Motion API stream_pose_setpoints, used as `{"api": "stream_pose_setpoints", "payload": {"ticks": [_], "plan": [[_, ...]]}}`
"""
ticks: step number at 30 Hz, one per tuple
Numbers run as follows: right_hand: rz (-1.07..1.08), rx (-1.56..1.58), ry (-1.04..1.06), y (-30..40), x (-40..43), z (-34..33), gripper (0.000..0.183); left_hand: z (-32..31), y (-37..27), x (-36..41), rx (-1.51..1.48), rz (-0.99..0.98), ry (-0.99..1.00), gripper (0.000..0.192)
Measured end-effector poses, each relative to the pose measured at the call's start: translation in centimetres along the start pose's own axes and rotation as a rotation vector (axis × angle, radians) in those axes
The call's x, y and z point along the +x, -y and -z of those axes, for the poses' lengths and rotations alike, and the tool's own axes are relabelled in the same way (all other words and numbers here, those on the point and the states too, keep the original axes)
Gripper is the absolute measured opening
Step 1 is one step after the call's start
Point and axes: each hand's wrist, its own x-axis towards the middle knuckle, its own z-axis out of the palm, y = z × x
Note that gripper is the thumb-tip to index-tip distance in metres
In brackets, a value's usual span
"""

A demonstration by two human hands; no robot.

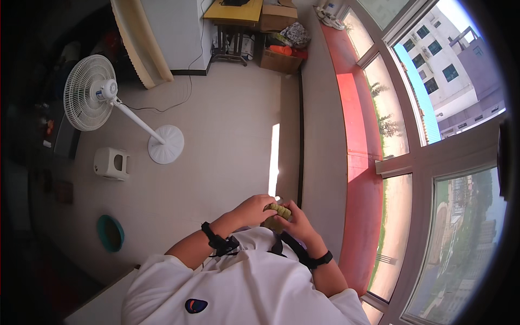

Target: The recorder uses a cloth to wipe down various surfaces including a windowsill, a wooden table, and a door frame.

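Close in front of my body, both hands meet on a small olive-green item with a ridged or folded upper part, perhaps rolled cloth; its exact kind is unclear. My left hand grips its left side, thumb on top. On its right side, my right hand has thumb and fingers around it. Part of the item is hidden behind the fingers. Black straps circle both wrists, and a small black device sits by the left wrist.
A white pedestal fan, a white plastic stool and a teal basin stand on the floor to the left. Along the right runs a red windowsill below windows. A yellow-topped table and cardboard boxes are at the far wall.
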Motion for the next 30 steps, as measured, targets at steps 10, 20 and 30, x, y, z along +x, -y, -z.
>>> {"api": "stream_pose_setpoints", "payload": {"ticks": [10, 20, 30], "plan": [[0.076, -0.034, 0.226, 1.4, 14.9, 1.3, 0.032, 6.6, 3.6, 4.1, -0.554, 0.383, -0.096, 0.027], [0.150, 0.216, 0.305, 4.9, 30.9, 9.5, 0.029, 16.7, 2.6, 19.9, -0.414, 0.286, -0.348, 0.021], [-0.141, 0.578, 0.449, 6.4, 43.5, 15.5, 0.025, 24.6, 6.3, 30.8, -0.633, 0.274, -0.421, 0.025]]}}
